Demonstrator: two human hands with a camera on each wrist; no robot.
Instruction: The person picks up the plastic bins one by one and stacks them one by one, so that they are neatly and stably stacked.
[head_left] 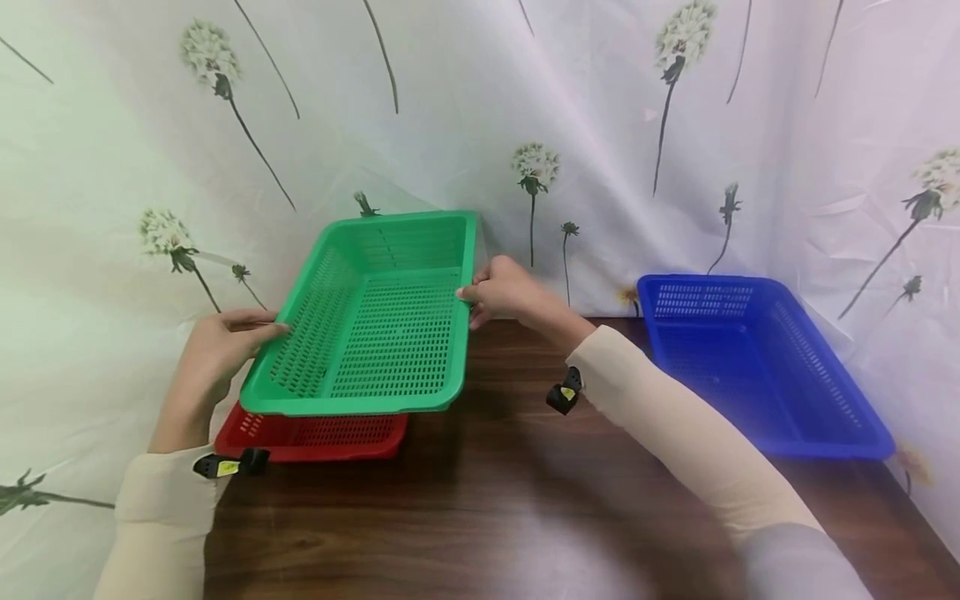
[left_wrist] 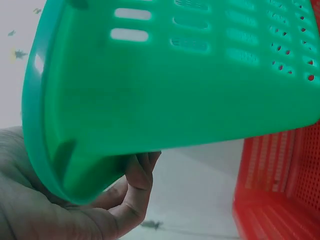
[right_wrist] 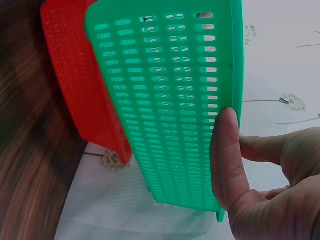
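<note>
Both hands hold a green plastic basket (head_left: 397,333) in the air, tilted with its inside toward the head camera. At its left rim, my left hand (head_left: 217,354) grips with the thumb over the edge and the fingers underneath. My right hand (head_left: 506,292) pinches the right rim; in the right wrist view its fingers (right_wrist: 230,160) lie along the outer slotted wall and the thumb goes over the rim. Below and partly hidden by the green basket, a red basket (head_left: 315,437) sits on the brown wooden table (head_left: 480,517).
A blue basket (head_left: 750,375) stands on the right of the table, beyond my right forearm. A white curtain (head_left: 465,108) printed with dandelions hangs behind and along both sides. Each wrist wears a black strap (head_left: 564,392).
</note>
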